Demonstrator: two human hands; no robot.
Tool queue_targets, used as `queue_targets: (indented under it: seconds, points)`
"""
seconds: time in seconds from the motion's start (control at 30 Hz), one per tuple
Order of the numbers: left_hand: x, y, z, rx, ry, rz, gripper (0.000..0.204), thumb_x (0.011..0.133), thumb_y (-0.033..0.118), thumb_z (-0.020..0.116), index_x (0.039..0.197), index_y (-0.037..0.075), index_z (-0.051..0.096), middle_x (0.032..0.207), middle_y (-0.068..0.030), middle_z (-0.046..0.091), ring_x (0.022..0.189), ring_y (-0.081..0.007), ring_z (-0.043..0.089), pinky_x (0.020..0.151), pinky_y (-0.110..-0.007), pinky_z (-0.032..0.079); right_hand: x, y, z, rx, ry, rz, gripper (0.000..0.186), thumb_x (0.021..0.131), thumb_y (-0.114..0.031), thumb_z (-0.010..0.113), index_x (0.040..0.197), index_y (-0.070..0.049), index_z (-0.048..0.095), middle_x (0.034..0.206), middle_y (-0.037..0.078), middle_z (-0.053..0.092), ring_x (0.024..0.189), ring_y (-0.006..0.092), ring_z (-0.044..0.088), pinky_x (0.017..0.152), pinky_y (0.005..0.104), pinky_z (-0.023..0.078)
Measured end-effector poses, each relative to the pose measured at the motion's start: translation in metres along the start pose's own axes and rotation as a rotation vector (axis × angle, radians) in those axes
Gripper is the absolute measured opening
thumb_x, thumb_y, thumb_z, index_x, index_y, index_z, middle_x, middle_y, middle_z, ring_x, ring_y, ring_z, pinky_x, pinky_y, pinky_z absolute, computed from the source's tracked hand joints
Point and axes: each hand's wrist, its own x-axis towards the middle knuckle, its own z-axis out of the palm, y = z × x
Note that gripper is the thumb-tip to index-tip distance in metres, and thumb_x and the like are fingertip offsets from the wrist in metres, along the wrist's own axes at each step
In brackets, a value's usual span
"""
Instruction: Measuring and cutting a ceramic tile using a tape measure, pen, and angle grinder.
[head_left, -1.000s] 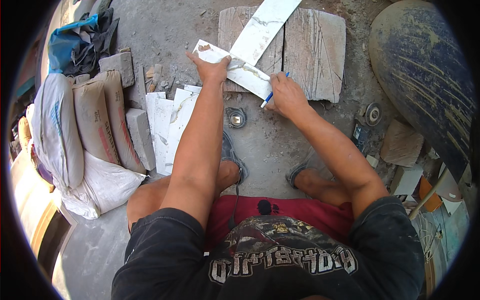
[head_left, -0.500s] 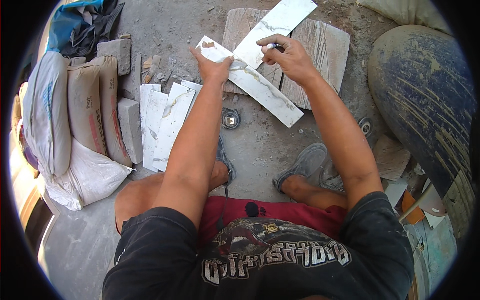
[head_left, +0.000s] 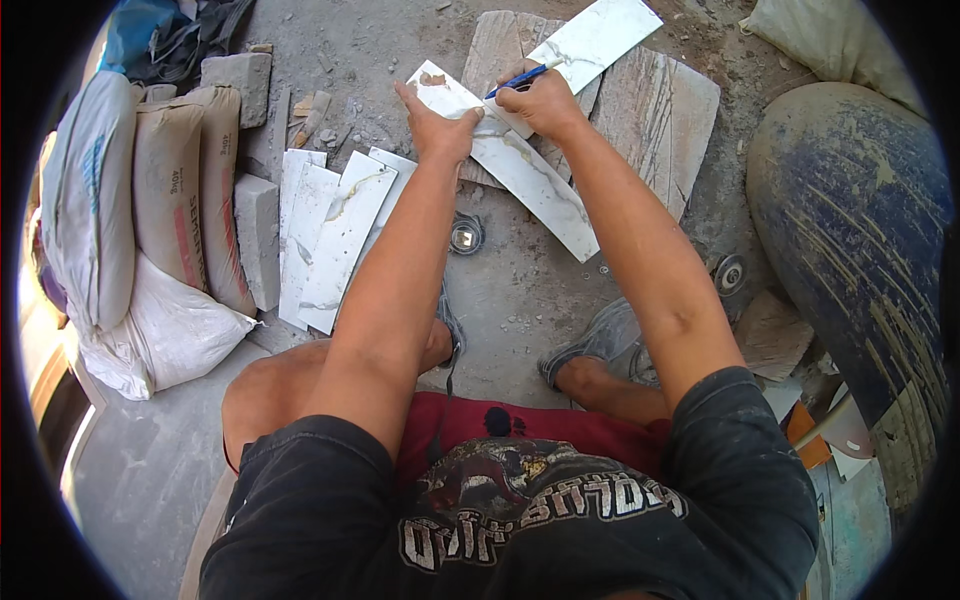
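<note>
My left hand (head_left: pixel 440 125) grips the near end of a white marble-patterned tile strip (head_left: pixel 540 195), which lies angled down to the right. My right hand (head_left: pixel 540 105) is closed on a blue pen (head_left: pixel 516 80), held at the junction with a second white tile strip (head_left: pixel 600 45) that runs toward the upper right under the first. Both strips rest on rough stone slabs (head_left: pixel 665 140). Beside my left forearm several more white tile pieces (head_left: pixel 310 240) lie overlapping on the ground.
Filled sacks (head_left: pixel 170 190) and concrete blocks (head_left: pixel 255 240) stand at left. A round metal object (head_left: pixel 466 235) and an angle grinder (head_left: pixel 729 275) lie on the dusty floor. A large dark curved container (head_left: pixel 840 230) is at right, a pale sack (head_left: pixel 830 40) behind it.
My right hand with the pen has moved up and left from the first strip's lower part to where the strips meet. The first strip's lower end is now uncovered.
</note>
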Motion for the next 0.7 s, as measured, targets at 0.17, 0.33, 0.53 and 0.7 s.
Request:
queue_targets:
  seconds: [0.17,0.33,0.53,0.7]
  points:
    - [-0.004,0.005,-0.004,0.026,0.034,-0.017,0.137,0.066,0.021,0.092,0.161,0.006,-0.005,0.152,-0.0305,0.040,0.139,-0.0417,0.045,0.117,-0.041,0.037,-0.001,-0.006,0.007,-0.239,0.088,-0.053,0.036,0.075,-0.033,0.075,0.098,-0.006,0.074,0.090,0.018,0.075,0.085,0.0324,0.072,0.080,0.0381,0.056]
    - [0.001,-0.002,-0.002,0.000,0.031,-0.006,0.136,0.067,0.020,0.092,0.162,0.007,-0.005,0.149,-0.0315,0.042,0.137,-0.0423,0.046,0.116,-0.042,0.038,-0.005,-0.016,0.011,-0.315,0.075,-0.009,0.036,0.075,-0.035,0.074,0.095,-0.005,0.074,0.087,0.020,0.074,0.083,0.0343,0.072,0.079,0.0404,0.057]
    - [0.000,-0.004,0.002,0.029,0.032,0.004,0.135,0.068,0.020,0.091,0.162,0.007,-0.005,0.148,-0.0312,0.045,0.135,-0.0426,0.048,0.115,-0.042,0.039,-0.007,-0.017,0.010,-0.355,0.101,-0.034,0.034,0.076,-0.034,0.074,0.093,-0.005,0.074,0.086,0.021,0.073,0.083,0.0347,0.072,0.078,0.0406,0.057]
    - [0.002,-0.007,0.004,0.002,0.020,0.010,0.134,0.068,0.021,0.091,0.162,0.007,-0.004,0.147,-0.0310,0.045,0.135,-0.0425,0.048,0.115,-0.042,0.039,-0.014,-0.014,0.007,-0.465,0.119,-0.056,0.033,0.076,-0.033,0.074,0.094,-0.005,0.073,0.086,0.020,0.073,0.083,0.0344,0.072,0.078,0.0402,0.057]
